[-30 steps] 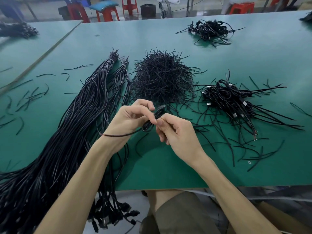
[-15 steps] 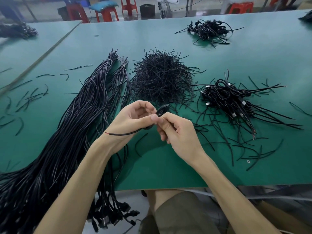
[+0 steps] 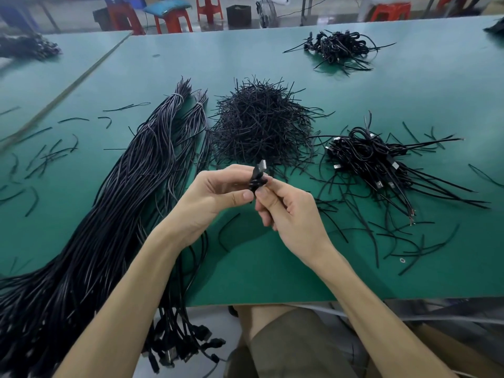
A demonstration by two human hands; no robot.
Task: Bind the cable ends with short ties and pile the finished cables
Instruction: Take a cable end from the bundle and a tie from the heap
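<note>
Above the green table (image 3: 272, 268), my left hand (image 3: 210, 197) and my right hand (image 3: 289, 214) both pinch one coiled black cable (image 3: 257, 181). Its metal USB plug sticks up from the fingers. A mound of short black ties (image 3: 259, 124) lies just behind the hands. To the right sits a pile of bound cables (image 3: 373, 159) with silver plugs. A long bundle of loose black cables (image 3: 114, 214) runs along the left and hangs over the front edge.
Another heap of cables (image 3: 338, 47) lies at the far right of the table. Stray ties are scattered on the left (image 3: 49, 154) and front right (image 3: 409, 241). Red stools (image 3: 171, 20) stand beyond the far edge.
The cable's loose tail, which stuck out to the left under my left hand, is now gathered into the coil. The plug has tipped upright between my fingers.
</note>
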